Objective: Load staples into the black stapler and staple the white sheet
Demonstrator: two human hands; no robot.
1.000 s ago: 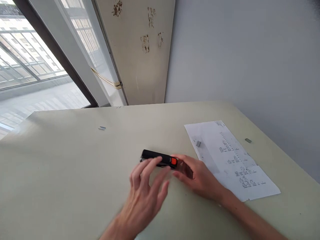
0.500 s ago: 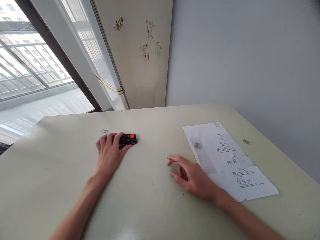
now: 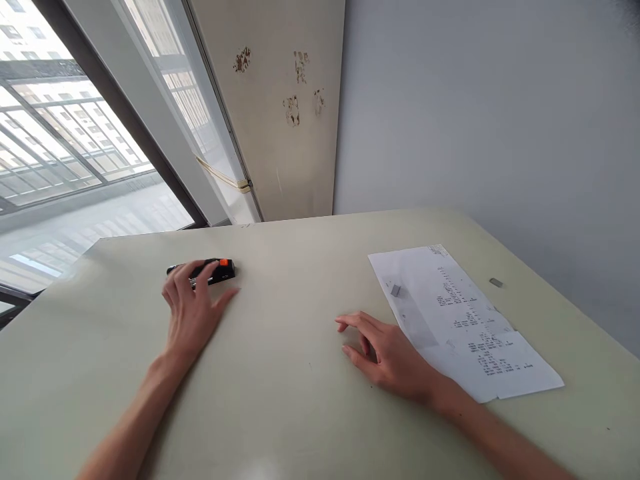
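A black stapler (image 3: 220, 270) with an orange patch lies at the left of the table, partly covered by my left hand (image 3: 193, 307). The fingers of that hand arch over it, and the thumb is spread away from its side. My right hand (image 3: 383, 353) rests on the table near the middle, fingers loosely bent and apart from the thumb, holding nothing. Just right of it lies a printed sheet of paper (image 3: 465, 327), whose left edge is partly hidden by the hand and wrist. A small grey block (image 3: 395, 291) sits on the sheet.
Another small grey piece (image 3: 495, 283) lies on the pale table (image 3: 280, 373) right of the paper. A grey wall (image 3: 475, 113) borders the right side. Behind the table are a stained cream panel (image 3: 295, 160) and a window (image 3: 75, 133) at left.
My left hand has moved left with the stapler, and its thumb has come away from the stapler's side. The thin metal strips behind it no longer show. My right hand stays put.
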